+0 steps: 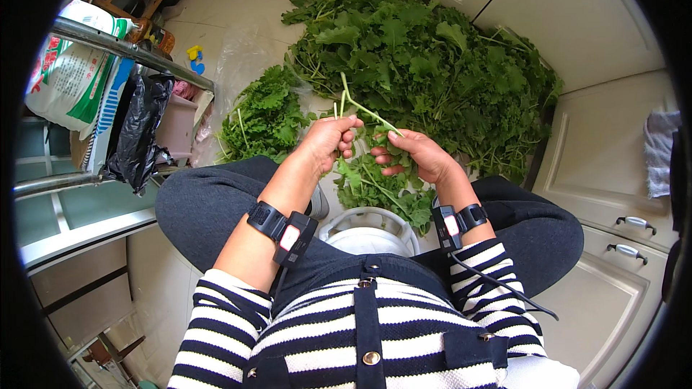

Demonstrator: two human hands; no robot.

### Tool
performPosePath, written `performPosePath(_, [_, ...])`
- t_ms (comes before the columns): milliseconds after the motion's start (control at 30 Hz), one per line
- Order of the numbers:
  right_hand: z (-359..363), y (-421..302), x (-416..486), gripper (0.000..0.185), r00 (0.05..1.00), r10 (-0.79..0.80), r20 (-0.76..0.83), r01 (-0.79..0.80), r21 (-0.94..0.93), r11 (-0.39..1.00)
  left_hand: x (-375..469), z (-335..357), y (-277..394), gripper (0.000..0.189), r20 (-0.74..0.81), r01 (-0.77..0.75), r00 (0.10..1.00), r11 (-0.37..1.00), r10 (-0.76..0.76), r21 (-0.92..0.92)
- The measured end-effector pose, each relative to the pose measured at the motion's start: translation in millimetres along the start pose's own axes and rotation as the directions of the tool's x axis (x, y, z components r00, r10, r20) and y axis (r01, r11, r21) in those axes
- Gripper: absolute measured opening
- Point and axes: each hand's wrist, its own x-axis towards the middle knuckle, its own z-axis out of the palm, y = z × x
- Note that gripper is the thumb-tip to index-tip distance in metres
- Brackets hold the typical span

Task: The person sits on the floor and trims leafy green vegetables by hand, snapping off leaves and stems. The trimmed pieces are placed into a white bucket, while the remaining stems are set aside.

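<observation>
My left hand (331, 141) is closed around thin green stems, whose cut ends stick up above the fingers. In my right hand (416, 152) is a leafy green sprig (373, 114), pinched between thumb and fingers, with its forked pale stalk pointing up and left. The two hands are a little apart, above the floor between my knees. Beyond them spreads a large heap of leafy greens (411, 59). A smaller pile of greens (265, 113) lies to the left, on clear plastic. More loose leaves (378, 186) lie below my hands.
A white round-rimmed object (370, 232) stands between my legs. At left, a metal-railed rack (135, 48) holds bags and a black plastic bag (141, 129). Cream cabinets (600, 146) border the right side. Small yellow and blue plastic pieces (195, 59) lie on the tiled floor.
</observation>
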Motion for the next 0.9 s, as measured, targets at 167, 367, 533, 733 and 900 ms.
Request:
performPosePath(167, [25.1,-7.4,-6.7,0.043,0.971,-0.062,0.233,0.013,0.204,0.979,2.9,7.3,4.3,0.028,0.112,0.004,0.993,0.961,0.029,-0.278])
performPosePath(367, [24.9,5.9,-0.8,0.054,0.93,-0.029,0.366,-0.089,0.301,0.95,1.1,7.5,11.6,0.03,0.127,-0.12,0.975,0.911,0.184,-0.395])
performPosePath(533, [15.6,19.2,10.8,0.061,0.898,-0.014,0.44,-0.162,0.361,0.918,10.2,7.9,9.2,0.027,0.077,-0.169,0.973,0.901,0.217,-0.4])
performPosePath(733, [-13.6,46.9,38.1,0.045,0.97,0.24,0.037,-0.243,0.201,0.949,17.6,9.7,6.4,0.023,-0.062,-0.185,0.983,0.931,0.175,-0.315])
performPosePath(900, [-60.3,65.3,55.9,0.033,0.811,0.201,-0.55,-0.067,0.254,0.965,22.0,19.5,5.7,0.02,-0.147,-0.138,0.984,0.96,0.104,-0.245])
